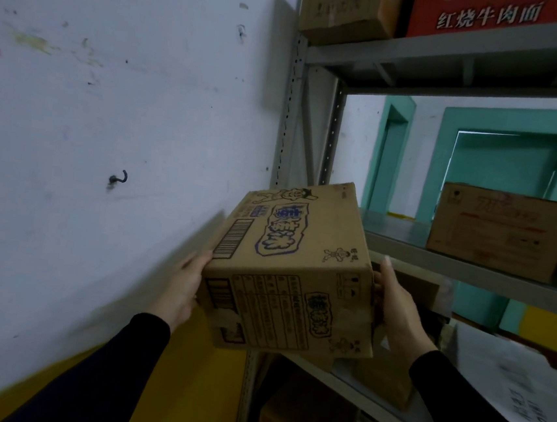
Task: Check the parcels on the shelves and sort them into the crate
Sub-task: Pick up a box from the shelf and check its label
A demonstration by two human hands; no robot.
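Observation:
A brown cardboard box [290, 269] with blue printed characters and a barcode is held in the air in front of the grey metal shelf unit [436, 250]. My left hand [183, 286] presses flat against its left side. My right hand [397, 307] presses against its right side with fingers pointing up. The box is tilted, its top face turned toward me. No crate is in view.
Another brown box [503, 232] stands on the middle shelf at the right. A brown box [347, 10] and a red box [486, 16] sit on the top shelf. More boxes lie on lower shelves. A white wall with a hook [118, 178] is at the left.

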